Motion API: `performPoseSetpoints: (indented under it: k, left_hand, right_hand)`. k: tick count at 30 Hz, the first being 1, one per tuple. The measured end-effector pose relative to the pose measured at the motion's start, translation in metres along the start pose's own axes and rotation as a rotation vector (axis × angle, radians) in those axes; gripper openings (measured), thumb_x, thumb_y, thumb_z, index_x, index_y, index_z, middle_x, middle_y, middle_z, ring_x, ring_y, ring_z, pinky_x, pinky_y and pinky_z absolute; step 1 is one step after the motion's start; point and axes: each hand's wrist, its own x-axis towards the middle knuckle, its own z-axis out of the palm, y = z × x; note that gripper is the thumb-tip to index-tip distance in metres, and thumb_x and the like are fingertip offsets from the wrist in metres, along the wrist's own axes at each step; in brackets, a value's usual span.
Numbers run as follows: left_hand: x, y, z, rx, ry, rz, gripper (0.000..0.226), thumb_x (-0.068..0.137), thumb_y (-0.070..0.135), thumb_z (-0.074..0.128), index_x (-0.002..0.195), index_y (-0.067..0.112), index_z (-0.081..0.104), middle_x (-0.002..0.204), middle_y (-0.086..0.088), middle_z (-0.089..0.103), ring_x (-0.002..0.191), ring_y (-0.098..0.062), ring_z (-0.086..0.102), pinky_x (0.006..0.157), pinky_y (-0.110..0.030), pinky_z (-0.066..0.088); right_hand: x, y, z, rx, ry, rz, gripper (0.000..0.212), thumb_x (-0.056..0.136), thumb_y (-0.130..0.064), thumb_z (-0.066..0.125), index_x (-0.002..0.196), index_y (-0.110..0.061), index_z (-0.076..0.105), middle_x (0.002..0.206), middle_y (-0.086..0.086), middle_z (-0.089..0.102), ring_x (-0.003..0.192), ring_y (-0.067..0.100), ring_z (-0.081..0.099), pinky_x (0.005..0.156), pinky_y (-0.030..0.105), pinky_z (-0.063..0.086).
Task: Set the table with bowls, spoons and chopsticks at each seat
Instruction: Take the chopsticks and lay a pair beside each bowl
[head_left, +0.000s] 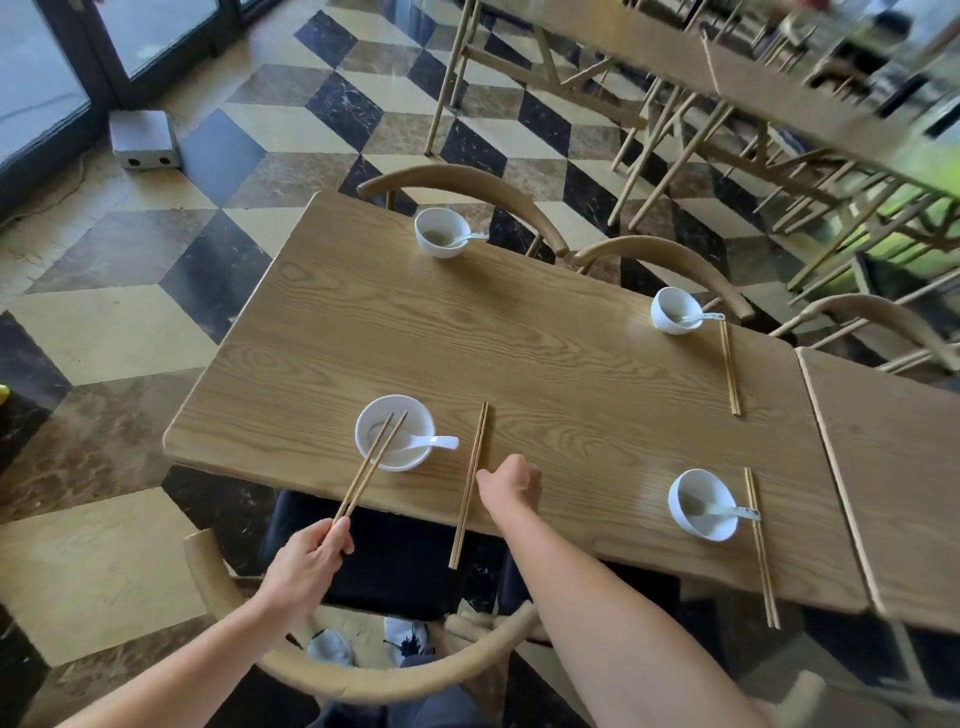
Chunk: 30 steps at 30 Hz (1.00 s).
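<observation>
On the wooden table (519, 353) stand several white bowls, each with a white spoon in it. My left hand (306, 566) grips a pair of chopsticks (371, 462) whose tips hover over the near-left bowl (395, 432). Another chopstick pair (470, 483) lies to the right of that bowl, overhanging the table's near edge, and my right hand (511, 486) rests against it, fingers curled. The near-right bowl (702, 504) has chopsticks (759, 545) beside it. The far-right bowl (675, 310) has chopsticks (730, 369) too. No chopsticks lie by the far-left bowl (442, 232).
Curved wooden chairs stand at each seat: one (363, 680) right below me, two (467, 187) across the table. A second table (893, 483) adjoins on the right. More tables and chairs fill the back right. A grey box (143, 139) sits on the checkered floor.
</observation>
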Motion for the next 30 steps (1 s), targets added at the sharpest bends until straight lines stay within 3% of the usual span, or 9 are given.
performPoseSetpoints:
  k: [2, 4, 7, 12, 17, 24, 30]
  left_hand:
    - [0.007, 0.012, 0.009, -0.002, -0.036, 0.01, 0.044, 0.103, 0.045, 0.042, 0.081, 0.011, 0.06, 0.05, 0.009, 0.037, 0.041, -0.012, 0.03, 0.044, -0.024, 0.022]
    - [0.009, 0.025, 0.021, -0.005, -0.083, 0.03, 0.043, 0.103, 0.043, 0.042, 0.08, 0.011, 0.059, 0.049, 0.009, 0.037, 0.039, -0.012, 0.029, 0.043, -0.022, 0.021]
    - [0.001, 0.044, 0.038, -0.051, -0.158, 0.046, 0.043, 0.103, 0.042, 0.041, 0.078, 0.012, 0.057, 0.049, 0.009, 0.035, 0.039, -0.011, 0.028, 0.039, -0.019, 0.021]
    - [-0.02, 0.069, 0.049, -0.109, -0.352, 0.052, 0.045, 0.104, 0.046, 0.039, 0.083, 0.01, 0.056, 0.053, 0.005, 0.034, 0.041, -0.01, 0.026, 0.043, -0.022, 0.02]
    - [-0.026, 0.075, 0.044, -0.064, -0.444, 0.097, 0.044, 0.103, 0.047, 0.041, 0.084, 0.011, 0.057, 0.053, 0.0, 0.041, 0.042, -0.013, 0.033, 0.043, -0.025, 0.033]
    - [-0.032, 0.075, 0.036, -0.042, -0.519, 0.071, 0.046, 0.1, 0.051, 0.045, 0.086, 0.009, 0.058, 0.052, -0.001, 0.048, 0.042, -0.015, 0.044, 0.041, -0.027, 0.042]
    - [-0.034, 0.078, 0.022, -0.034, -0.609, 0.027, 0.044, 0.103, 0.049, 0.04, 0.09, 0.012, 0.059, 0.059, -0.002, 0.05, 0.048, -0.015, 0.048, 0.049, -0.029, 0.047]
  right_hand:
    - [-0.008, 0.001, -0.004, 0.05, -0.021, -0.011, 0.022, 0.084, -0.024, 0.065, 0.068, -0.011, 0.058, 0.082, 0.01, 0.071, 0.069, 0.027, 0.071, 0.066, 0.034, 0.06]
    - [-0.025, 0.0, -0.011, 0.204, -0.105, -0.035, 0.024, 0.089, -0.024, 0.066, 0.073, -0.006, 0.066, 0.073, 0.009, 0.071, 0.057, 0.023, 0.07, 0.058, 0.033, 0.062]
    - [-0.053, 0.002, -0.022, 0.372, -0.291, -0.079, 0.029, 0.092, -0.029, 0.066, 0.09, -0.001, 0.071, 0.07, 0.004, 0.066, 0.052, 0.013, 0.058, 0.05, 0.023, 0.053]
    - [-0.077, 0.005, -0.029, 0.574, -0.41, -0.091, 0.017, 0.096, -0.017, 0.063, 0.088, -0.003, 0.07, 0.072, 0.007, 0.062, 0.052, 0.012, 0.051, 0.046, 0.023, 0.043]
    - [-0.084, 0.008, -0.034, 0.596, -0.442, -0.085, 0.016, 0.096, -0.01, 0.06, 0.094, 0.003, 0.068, 0.068, 0.007, 0.061, 0.052, 0.012, 0.051, 0.046, 0.022, 0.043]
    - [-0.093, 0.009, -0.033, 0.582, -0.485, -0.072, 0.011, 0.095, -0.009, 0.061, 0.09, -0.001, 0.065, 0.065, 0.006, 0.06, 0.05, 0.01, 0.053, 0.044, 0.02, 0.044]
    - [-0.092, 0.006, -0.035, 0.59, -0.586, -0.044, 0.018, 0.095, -0.008, 0.062, 0.077, -0.005, 0.061, 0.063, 0.007, 0.06, 0.048, 0.01, 0.052, 0.044, 0.019, 0.044]
